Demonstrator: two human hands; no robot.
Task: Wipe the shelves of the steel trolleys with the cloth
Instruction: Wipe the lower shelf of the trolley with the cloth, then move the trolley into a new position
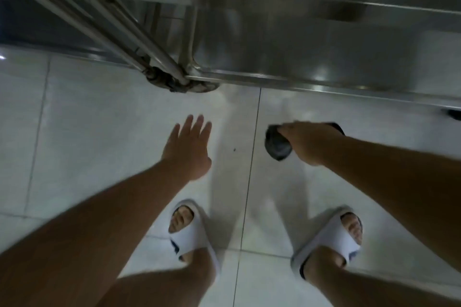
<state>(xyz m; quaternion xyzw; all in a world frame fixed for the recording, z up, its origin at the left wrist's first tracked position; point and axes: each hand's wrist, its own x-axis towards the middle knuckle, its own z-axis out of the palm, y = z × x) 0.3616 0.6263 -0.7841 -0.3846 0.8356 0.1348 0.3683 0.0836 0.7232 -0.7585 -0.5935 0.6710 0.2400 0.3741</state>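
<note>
Steel trolley [311,40]: far side of the view, its lower shelf edge running across above the pale tiled floor [99,119]. Castor wheel [179,83]: under the trolley's near left corner, on the floor. Left hand [187,149]: over the floor, near and below the castor. Right hand [306,142]: right of the left hand, before the shelf edge, gripping a dark bunched cloth [278,144]. White slide sandals [189,229]: nearest the viewer, apparently flat on the tiles.

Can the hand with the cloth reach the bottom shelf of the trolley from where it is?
Probably yes. The right hand grips the dark cloth over the floor, just in front of the bottom shelf. Nothing shows between them, and the shelf's front edge looks open on that side.
</note>
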